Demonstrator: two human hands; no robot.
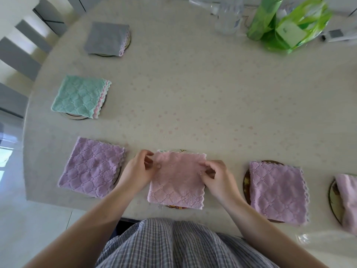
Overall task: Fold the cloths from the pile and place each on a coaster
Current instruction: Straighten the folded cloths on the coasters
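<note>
- My left hand pinches the left edge of the folded pink cloth, thumb and fingertips curled onto the fabric near its upper left corner.
- My right hand pinches the right edge of the same cloth, fingers bent inward over the scalloped border.
- The pink cloth lies flat at 6 o'clock on the table, right in front of me, over a coaster of which only a dark patterned sliver peeks out below its near edge.
- At 7 o'clock, just beside my left hand, a folded lilac cloth covers another coaster almost wholly.
- At 9 o'clock a folded mint-green cloth sits on a round coaster whose rim shows at its near side.
- At 10 o'clock a folded grey cloth rests on a further coaster.
- At 4 o'clock a second lilac cloth lies on a dark coaster, the coaster's left rim exposed.
- Farther round at 3 to 4 o'clock a pale pink cloth, cut by the frame edge, lies on a glassy coaster.
- At 1 o'clock, well apart from the cloths, stand a green bag and a clear plastic bottle, both blurred.
</note>
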